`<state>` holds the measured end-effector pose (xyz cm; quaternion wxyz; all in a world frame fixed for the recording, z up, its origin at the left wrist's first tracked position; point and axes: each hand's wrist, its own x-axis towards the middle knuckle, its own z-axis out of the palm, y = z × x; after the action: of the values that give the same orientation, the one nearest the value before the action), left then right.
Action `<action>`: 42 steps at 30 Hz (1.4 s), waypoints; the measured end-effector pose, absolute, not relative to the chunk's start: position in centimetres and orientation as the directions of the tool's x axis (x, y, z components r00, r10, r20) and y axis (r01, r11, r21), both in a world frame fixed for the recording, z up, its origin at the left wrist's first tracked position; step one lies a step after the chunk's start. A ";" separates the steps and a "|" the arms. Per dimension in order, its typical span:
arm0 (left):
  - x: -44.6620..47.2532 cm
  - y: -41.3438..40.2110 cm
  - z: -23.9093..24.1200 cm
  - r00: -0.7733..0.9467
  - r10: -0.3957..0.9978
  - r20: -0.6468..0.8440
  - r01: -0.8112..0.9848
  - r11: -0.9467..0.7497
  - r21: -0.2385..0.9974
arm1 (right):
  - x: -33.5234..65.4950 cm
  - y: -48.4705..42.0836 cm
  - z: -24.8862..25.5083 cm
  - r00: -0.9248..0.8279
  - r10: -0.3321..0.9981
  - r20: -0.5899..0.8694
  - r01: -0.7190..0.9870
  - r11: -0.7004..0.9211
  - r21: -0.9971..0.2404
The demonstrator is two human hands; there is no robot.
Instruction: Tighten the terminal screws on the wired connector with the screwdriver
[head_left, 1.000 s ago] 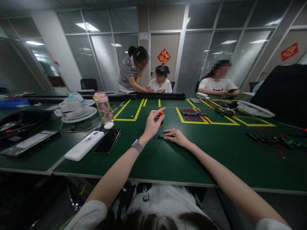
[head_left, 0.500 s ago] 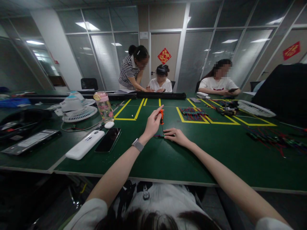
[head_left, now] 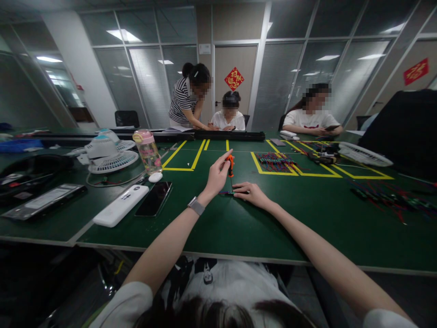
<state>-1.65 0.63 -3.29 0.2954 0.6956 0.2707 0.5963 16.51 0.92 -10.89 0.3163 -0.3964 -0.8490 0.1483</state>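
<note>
An orange-handled screwdriver point(head_left: 231, 167) stands upright, its thin shaft pointing down at a small green terminal block with wires point(head_left: 226, 193) on the table. My left hand point(head_left: 217, 173) is closed on the screwdriver's handle, with the index finger stretched over its top. Low on the table, my right hand point(head_left: 251, 195) pinches the right end of the terminal block between its fingertips. The block is small, and the fingers partly cover it.
Bundled wired parts point(head_left: 277, 162) lie inside yellow tape at the back right, with more wires point(head_left: 392, 198) at far right. A phone point(head_left: 154, 199), white power bank point(head_left: 121, 206), bottle point(head_left: 148, 152) and fan point(head_left: 112, 161) stand left. Three people point(head_left: 230, 116) sit or stand beyond.
Hardly anything differs. Both hands keep their places, and the orange handle looks slightly turned in my left hand.
</note>
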 end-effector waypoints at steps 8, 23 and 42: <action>-1.9 0.7 -3.5 0.071 0.657 0.751 0.200 -0.747 0.634 | 16.5 0.9 -10.8 -0.483 0.767 0.422 0.574 0.641 -0.509; -1.9 0.3 -3.4 0.082 0.630 0.772 0.247 -0.763 0.597 | 16.2 0.5 -10.4 -0.450 0.800 0.397 0.574 0.599 -0.558; -1.8 0.6 -3.5 0.104 0.695 0.712 0.124 -0.719 0.684 | 16.4 0.8 -10.9 -0.458 0.796 0.396 0.557 0.604 -0.570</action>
<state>-1.80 0.57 -3.51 0.2367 0.7044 0.2906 0.6028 16.44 0.84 -10.86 0.3263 -0.4055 -0.8340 0.1832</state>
